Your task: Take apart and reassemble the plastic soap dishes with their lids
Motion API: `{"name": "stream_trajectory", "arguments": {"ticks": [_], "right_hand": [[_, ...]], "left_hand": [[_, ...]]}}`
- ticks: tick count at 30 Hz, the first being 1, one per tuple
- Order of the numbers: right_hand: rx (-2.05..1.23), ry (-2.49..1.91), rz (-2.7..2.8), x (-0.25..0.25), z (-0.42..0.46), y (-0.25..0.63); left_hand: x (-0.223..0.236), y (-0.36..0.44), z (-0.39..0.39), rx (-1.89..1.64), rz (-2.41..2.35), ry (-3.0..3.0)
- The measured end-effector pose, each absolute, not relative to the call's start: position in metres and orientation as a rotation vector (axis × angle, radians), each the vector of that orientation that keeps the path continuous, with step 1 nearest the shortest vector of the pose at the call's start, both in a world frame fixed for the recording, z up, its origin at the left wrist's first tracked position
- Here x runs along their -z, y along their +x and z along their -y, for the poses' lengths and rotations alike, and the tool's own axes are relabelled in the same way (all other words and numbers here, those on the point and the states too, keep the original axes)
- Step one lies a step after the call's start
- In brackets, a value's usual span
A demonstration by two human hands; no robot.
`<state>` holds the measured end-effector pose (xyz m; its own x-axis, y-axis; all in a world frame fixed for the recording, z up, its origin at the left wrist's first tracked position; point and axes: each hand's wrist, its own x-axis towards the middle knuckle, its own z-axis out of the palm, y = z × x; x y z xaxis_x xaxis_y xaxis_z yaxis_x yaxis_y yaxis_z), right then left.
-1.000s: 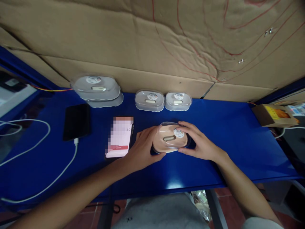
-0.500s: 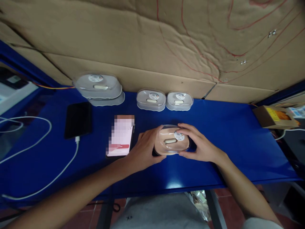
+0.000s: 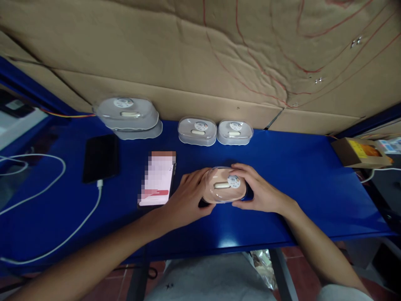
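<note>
Between my hands is a small peach-coloured plastic box (image 3: 224,196) with a clear lid. A pale oblong handle and a round white sticker sit on its top. My left hand (image 3: 188,192) is wrapped round its left side, thumb near the front edge. Round the right side curls my right hand (image 3: 258,188), with fingers at the back corner and the thumb at the front. Just left of my left hand lies a phone (image 3: 158,177) with a lit, partly blurred screen.
Along the cardboard wall (image 3: 140,50) stand two grey lidded boxes, one in the middle (image 3: 198,133) and one beside it (image 3: 234,133). Farther left are stacked clear-lidded boxes (image 3: 131,121). A black device (image 3: 100,159) with a white cable (image 3: 90,217) lies left; a cardboard box (image 3: 360,154) stands right.
The peach-coloured box has tilted slightly between my hands, and its handle and sticker have shifted a little. Both hands keep their grip. The whole view has drifted slightly.
</note>
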<state>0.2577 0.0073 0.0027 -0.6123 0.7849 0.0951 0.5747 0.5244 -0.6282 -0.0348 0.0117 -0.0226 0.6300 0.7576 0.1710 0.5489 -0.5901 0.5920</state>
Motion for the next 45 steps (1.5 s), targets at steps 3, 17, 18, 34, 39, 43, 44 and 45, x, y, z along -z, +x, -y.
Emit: {"name": "stream_trajectory", "arguments": {"ticks": [3, 17, 18, 34, 39, 43, 44, 45], "right_hand": [[-0.711, -1.105, 2.429, -0.004, -0.007, 0.256], [-0.612, -1.087, 2.503, -0.002, -0.005, 0.245], [-0.641, -1.107, 2.496, -0.003, -0.005, 0.246], [-0.904, -1.065, 2.388, 0.006, -0.012, 0.256], [-0.825, -1.056, 2.358, 0.007, -0.011, 0.258], [-0.750, -1.035, 2.310, 0.009, -0.012, 0.259], [-0.736, -1.036, 2.299, 0.010, -0.012, 0.259], [-0.728, -1.041, 2.293, 0.009, -0.013, 0.260]], "left_hand": [[0.025, -0.036, -0.013, -0.505, -1.119, 2.237], [0.026, -0.039, -0.014, -0.482, -1.196, 2.213], [0.026, -0.040, -0.013, -0.487, -1.190, 2.219], [0.018, -0.041, -0.021, -0.502, -1.144, 2.121], [0.009, -0.042, -0.021, -0.489, -1.160, 2.004], [0.006, -0.042, -0.020, -0.483, -1.161, 1.917], [0.005, -0.042, -0.020, -0.495, -1.140, 1.938], [0.006, -0.042, -0.019, -0.510, -1.109, 1.977]]}}
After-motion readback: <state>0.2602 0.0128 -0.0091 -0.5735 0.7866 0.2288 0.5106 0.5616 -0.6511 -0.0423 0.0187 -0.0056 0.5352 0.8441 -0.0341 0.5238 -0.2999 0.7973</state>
